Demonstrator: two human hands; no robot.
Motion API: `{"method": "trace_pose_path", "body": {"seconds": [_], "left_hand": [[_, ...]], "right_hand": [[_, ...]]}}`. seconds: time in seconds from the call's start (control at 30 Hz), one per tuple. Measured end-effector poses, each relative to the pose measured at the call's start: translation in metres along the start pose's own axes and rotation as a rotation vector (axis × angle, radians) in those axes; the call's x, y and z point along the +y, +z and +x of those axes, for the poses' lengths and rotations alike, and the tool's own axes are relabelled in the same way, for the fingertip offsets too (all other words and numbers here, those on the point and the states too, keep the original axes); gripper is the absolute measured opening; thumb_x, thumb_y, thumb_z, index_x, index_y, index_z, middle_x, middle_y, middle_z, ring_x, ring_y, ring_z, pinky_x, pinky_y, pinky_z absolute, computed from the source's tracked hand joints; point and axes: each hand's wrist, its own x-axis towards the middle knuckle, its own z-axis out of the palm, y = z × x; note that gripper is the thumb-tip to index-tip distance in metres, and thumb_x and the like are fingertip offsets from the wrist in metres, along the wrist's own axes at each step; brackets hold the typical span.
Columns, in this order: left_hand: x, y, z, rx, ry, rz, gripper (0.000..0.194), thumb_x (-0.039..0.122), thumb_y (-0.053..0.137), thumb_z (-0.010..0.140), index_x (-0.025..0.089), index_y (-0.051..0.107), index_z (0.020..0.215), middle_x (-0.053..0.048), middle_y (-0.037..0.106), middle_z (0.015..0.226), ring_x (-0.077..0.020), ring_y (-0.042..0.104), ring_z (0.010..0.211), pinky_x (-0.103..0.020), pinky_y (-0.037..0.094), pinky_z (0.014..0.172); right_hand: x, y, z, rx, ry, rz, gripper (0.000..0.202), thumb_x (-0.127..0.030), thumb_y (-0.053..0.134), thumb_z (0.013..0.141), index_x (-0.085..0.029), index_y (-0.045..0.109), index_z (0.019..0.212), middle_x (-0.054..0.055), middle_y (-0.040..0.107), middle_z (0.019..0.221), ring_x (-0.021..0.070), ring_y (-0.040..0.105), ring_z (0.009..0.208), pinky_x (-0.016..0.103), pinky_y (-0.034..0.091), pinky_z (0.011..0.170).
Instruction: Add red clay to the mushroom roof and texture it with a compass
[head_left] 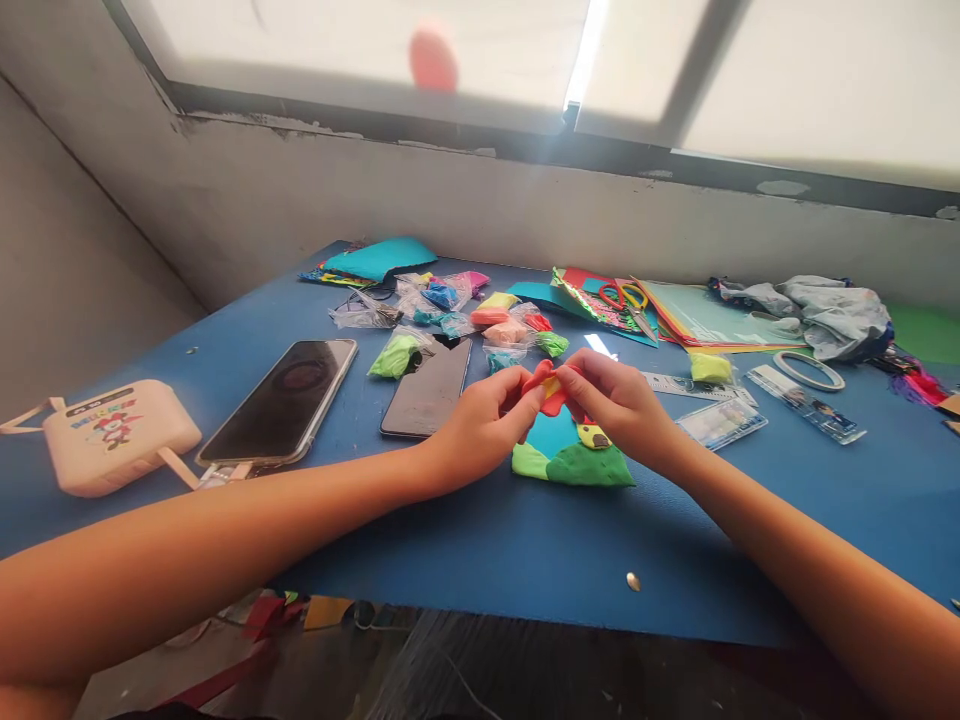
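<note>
Both my hands meet above the middle of the blue table, pinching a lump of red and yellow modelling clay point(553, 402). My left hand point(496, 418) grips its left side between thumb and fingers. On the other side, my right hand point(613, 398) has its thumb and fingertips closed on the same lump. Just below lies a flat clay picture point(592, 466) with a blue upper part and two greens along the bottom. A small yellow and red shape with dark spots point(594, 434) sits on it, partly covered by my right hand.
Behind my hands are several bags of coloured clay point(442, 300). A power bank point(120, 435) and a phone point(281, 400) lie left, near a dark flat device point(427, 390). Scissors point(626, 300), coloured paper point(705, 310), a ruler point(664, 386) and a tape ring point(808, 370) are right.
</note>
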Motion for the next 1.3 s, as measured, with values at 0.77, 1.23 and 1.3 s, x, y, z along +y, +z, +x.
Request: {"method": "trace_pose_path", "body": {"seconds": [0.77,1.23,1.3], "left_hand": [[0.000,0.001,-0.002,-0.067,-0.005,-0.162,0.041,0.057,0.050,0.089,0.018,0.051,0.078,0.002,0.049,0.064,-0.0108,0.045,0.055,-0.025,0.039,0.052],[-0.004,-0.002,0.001,-0.025,-0.033,-0.088,0.034,0.043,0.041,0.095,0.018,0.049,0.073,0.002,0.048,0.065,-0.0108,0.044,0.056,-0.023,0.033,0.049],[-0.003,-0.001,0.000,-0.066,-0.045,-0.120,0.035,0.045,0.040,0.096,0.018,0.052,0.078,0.003,0.046,0.062,-0.0104,0.041,0.053,-0.023,0.031,0.047]], "right_hand": [[0.002,0.010,-0.007,0.046,-0.254,-0.184,0.038,-0.023,0.053,0.092,-0.025,0.060,0.129,0.004,0.070,0.119,0.0198,0.068,0.105,0.035,0.056,0.089],[-0.014,-0.004,-0.002,-0.021,-0.044,-0.037,0.033,-0.049,0.061,0.086,-0.017,0.058,0.078,0.002,0.063,0.071,0.0109,0.058,0.064,0.023,0.044,0.055],[-0.013,-0.002,-0.003,-0.011,-0.030,0.013,0.036,-0.052,0.059,0.086,-0.017,0.056,0.083,0.001,0.063,0.072,0.0106,0.058,0.064,0.023,0.045,0.055]]}}
